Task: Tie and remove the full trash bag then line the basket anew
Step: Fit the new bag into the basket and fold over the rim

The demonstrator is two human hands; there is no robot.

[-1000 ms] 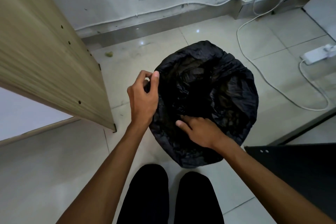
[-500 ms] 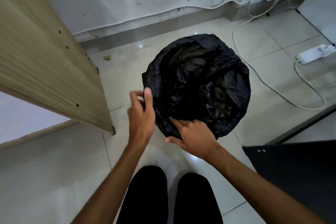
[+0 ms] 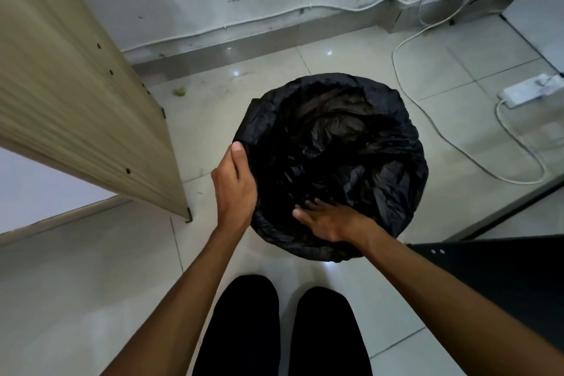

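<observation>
Tiled floor (image 3: 351,49), pale and glossy, fills most of the view. Wooden panel (image 3: 70,107) slants in from the left, its foot on the floor. Black trash bag (image 3: 341,162) sits centre frame on the floor, draped over the basket so no basket wall shows; its mouth is open and the plastic inside is crumpled. Dark panel (image 3: 503,278) at lower right. Person's black-clad legs (image 3: 283,333) at the bottom. White cable (image 3: 457,143) loops across the floor right of the bag to a power strip (image 3: 531,90).

Left hand (image 3: 236,189) at the bag's left rim: thumb up along the edge, fingers curled round the outside, closed on the plastic fold. Right hand (image 3: 331,221) at the near rim: fingers spread and nearly flat, tips pressing on the plastic just inside the mouth, gripping nothing. Small greenish scrap (image 3: 179,91) on the floor near the wall.
</observation>
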